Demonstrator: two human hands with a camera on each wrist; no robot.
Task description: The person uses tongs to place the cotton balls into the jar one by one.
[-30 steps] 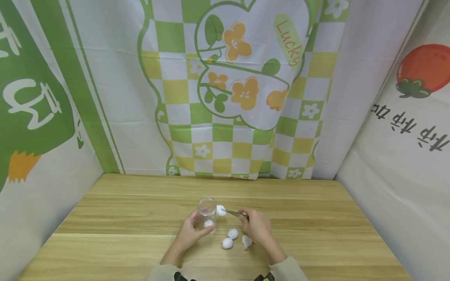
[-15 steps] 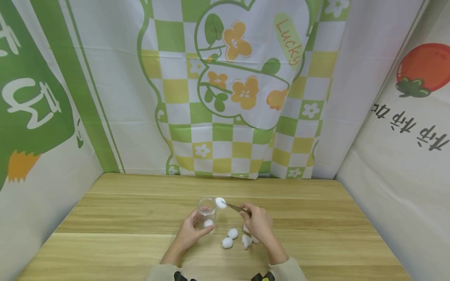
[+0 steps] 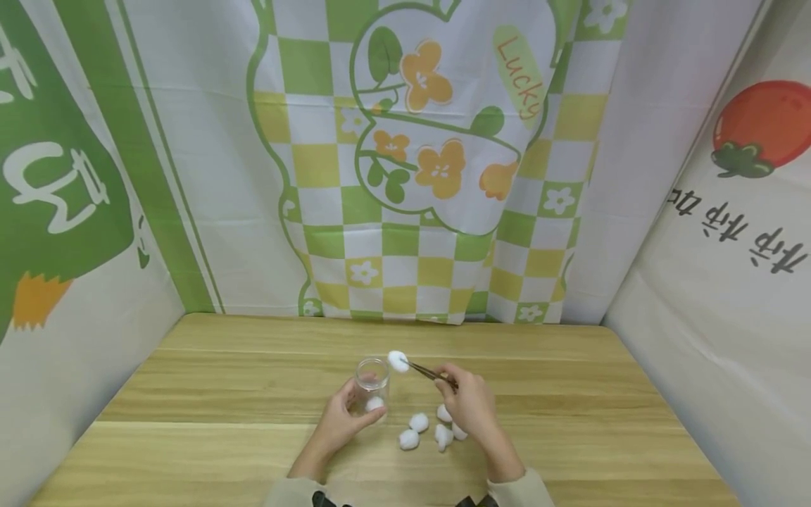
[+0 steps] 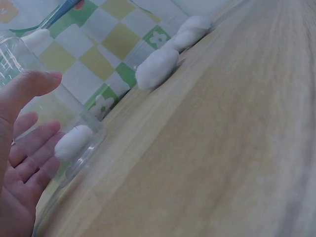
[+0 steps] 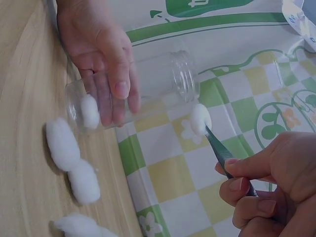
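Note:
A clear jar stands upright on the table, and one cotton ball lies at its bottom. My left hand holds the jar from the left, thumb in front and fingers around the back. In my right hand is a pair of tweezers, pinched between thumb and fingers. The tweezer tips grip another cotton ball just beside the jar's open mouth, at about rim height in the right wrist view.
Several loose cotton balls lie on the wooden table right of the jar, some partly beneath my right hand in the head view. A patterned curtain hangs behind the table's far edge.
The tweezers and their cotton ball have risen from beside the jar to about the height of its mouth. My left hand and the jar stay in place.

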